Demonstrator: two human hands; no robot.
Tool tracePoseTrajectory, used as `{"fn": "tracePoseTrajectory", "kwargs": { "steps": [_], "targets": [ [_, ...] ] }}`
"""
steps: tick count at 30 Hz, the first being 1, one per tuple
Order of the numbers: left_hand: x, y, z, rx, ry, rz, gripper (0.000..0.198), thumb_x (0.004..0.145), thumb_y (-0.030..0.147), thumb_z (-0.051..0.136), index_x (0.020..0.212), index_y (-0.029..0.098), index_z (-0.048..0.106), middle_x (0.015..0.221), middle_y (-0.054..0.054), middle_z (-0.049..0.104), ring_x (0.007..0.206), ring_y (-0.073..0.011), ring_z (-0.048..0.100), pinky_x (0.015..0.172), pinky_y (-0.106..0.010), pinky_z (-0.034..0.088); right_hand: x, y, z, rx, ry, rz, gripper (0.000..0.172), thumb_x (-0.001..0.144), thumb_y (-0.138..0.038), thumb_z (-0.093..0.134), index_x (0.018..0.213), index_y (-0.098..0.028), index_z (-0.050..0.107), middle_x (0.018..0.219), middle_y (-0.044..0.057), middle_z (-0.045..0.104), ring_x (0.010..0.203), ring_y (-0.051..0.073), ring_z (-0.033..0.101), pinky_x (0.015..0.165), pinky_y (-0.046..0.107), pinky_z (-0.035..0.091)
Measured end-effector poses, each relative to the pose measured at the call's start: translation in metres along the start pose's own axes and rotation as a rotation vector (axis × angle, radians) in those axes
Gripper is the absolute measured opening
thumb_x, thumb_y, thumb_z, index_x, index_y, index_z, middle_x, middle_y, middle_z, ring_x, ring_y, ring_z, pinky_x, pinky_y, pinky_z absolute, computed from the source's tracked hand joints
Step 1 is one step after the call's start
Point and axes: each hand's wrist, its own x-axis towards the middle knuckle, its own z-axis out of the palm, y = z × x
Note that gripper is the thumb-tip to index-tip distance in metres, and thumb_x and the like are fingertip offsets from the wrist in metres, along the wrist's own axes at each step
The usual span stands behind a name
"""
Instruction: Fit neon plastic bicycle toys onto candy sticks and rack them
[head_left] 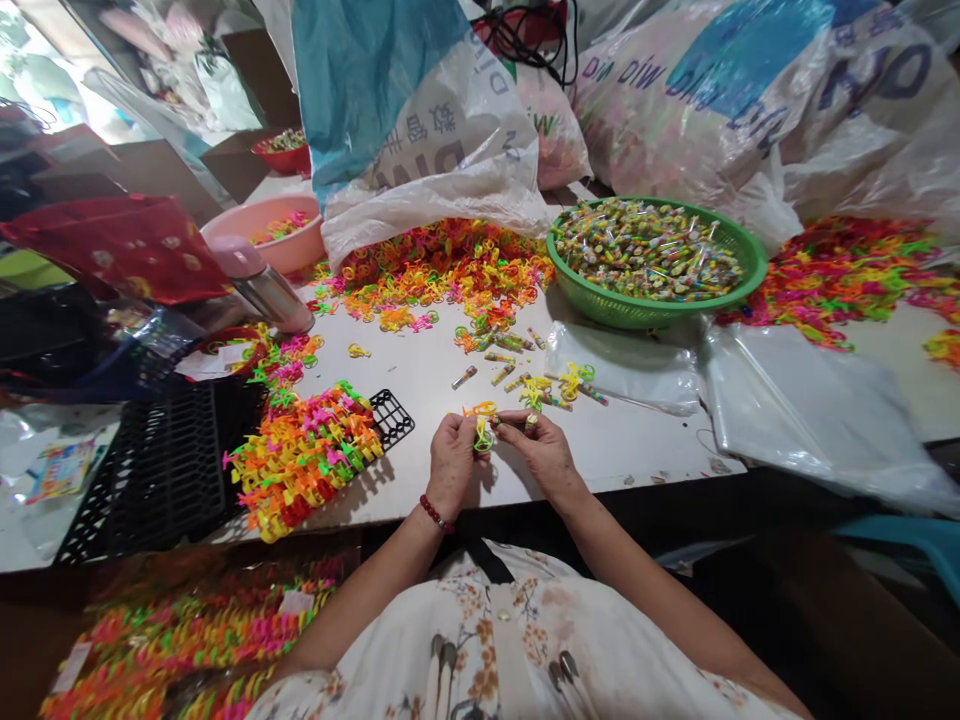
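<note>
Near the table's front edge, my left hand is closed on small plastic ring toys in orange, yellow and green. My right hand meets it from the other side, its fingers pinched around small candy-filled tubes; how many is hidden. Just beyond my hands lie several loose candy tubes and yellow-green ring toys. To the left, a black plastic grid rack bears rows of bright toys.
A green basket full of candy tubes stands at the back right, beside clear plastic bags. Loose ring toys are heaped below a large sack. A flask and pink basin stand left.
</note>
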Motion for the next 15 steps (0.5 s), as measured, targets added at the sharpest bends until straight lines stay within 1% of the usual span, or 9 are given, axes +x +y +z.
{"fn": "tracePoseTrajectory", "kwargs": {
  "steps": [4, 8, 9, 11, 13, 15],
  "targets": [
    [0.0, -0.001, 0.001, 0.004, -0.002, 0.003, 0.039, 0.075, 0.052, 0.066, 0.07, 0.019, 0.045, 0.047, 0.008, 0.051, 0.037, -0.0059, 0.044, 0.038, -0.018, 0.036, -0.001, -0.003, 0.0, -0.039, -0.01, -0.089, 0.015, 0.076, -0.031, 0.074, 0.088, -0.022, 0.075, 0.097, 0.004, 0.073, 0.095, 0.018, 0.066, 0.087, 0.032, 0.052],
    [0.002, -0.002, 0.0, 0.011, 0.003, -0.006, 0.039, 0.074, 0.051, 0.066, 0.07, 0.02, 0.044, 0.046, 0.008, 0.049, 0.036, -0.0061, 0.042, 0.036, -0.018, 0.033, -0.005, -0.01, 0.0, -0.133, -0.026, -0.145, 0.011, 0.079, -0.03, 0.071, 0.085, -0.022, 0.074, 0.098, 0.005, 0.074, 0.095, 0.019, 0.067, 0.079, 0.029, 0.054],
    [0.002, -0.002, 0.0, 0.009, 0.003, -0.012, 0.038, 0.075, 0.051, 0.065, 0.069, 0.02, 0.043, 0.046, 0.009, 0.048, 0.035, -0.0059, 0.04, 0.035, -0.018, 0.031, -0.006, -0.011, -0.001, -0.157, -0.035, -0.171, 0.009, 0.079, -0.029, 0.07, 0.085, -0.022, 0.074, 0.098, 0.005, 0.074, 0.094, 0.019, 0.068, 0.079, 0.029, 0.054],
    [0.003, -0.002, -0.001, 0.003, -0.003, -0.034, 0.037, 0.076, 0.049, 0.064, 0.069, 0.021, 0.042, 0.046, 0.01, 0.044, 0.034, -0.0049, 0.036, 0.035, -0.017, 0.028, -0.007, -0.014, -0.002, -0.216, -0.063, -0.246, 0.007, 0.081, -0.025, 0.068, 0.084, -0.023, 0.074, 0.098, 0.005, 0.074, 0.094, 0.019, 0.068, 0.082, 0.03, 0.054],
    [0.004, -0.001, -0.002, 0.0, -0.006, -0.052, 0.035, 0.077, 0.047, 0.063, 0.068, 0.021, 0.041, 0.047, 0.01, 0.041, 0.035, -0.0043, 0.033, 0.035, -0.017, 0.026, -0.008, -0.016, -0.003, -0.284, -0.1, -0.332, 0.011, 0.083, -0.02, 0.064, 0.085, -0.023, 0.074, 0.099, 0.005, 0.074, 0.095, 0.018, 0.068, 0.087, 0.032, 0.053],
    [0.005, 0.0, -0.002, 0.016, 0.008, -0.043, 0.034, 0.078, 0.046, 0.062, 0.068, 0.021, 0.041, 0.048, 0.01, 0.04, 0.036, -0.0046, 0.032, 0.036, -0.018, 0.027, -0.009, -0.019, -0.003, -0.351, -0.129, -0.404, 0.019, 0.082, -0.013, 0.059, 0.088, -0.024, 0.074, 0.1, 0.005, 0.074, 0.095, 0.017, 0.068, 0.088, 0.032, 0.053]
  ]
}}
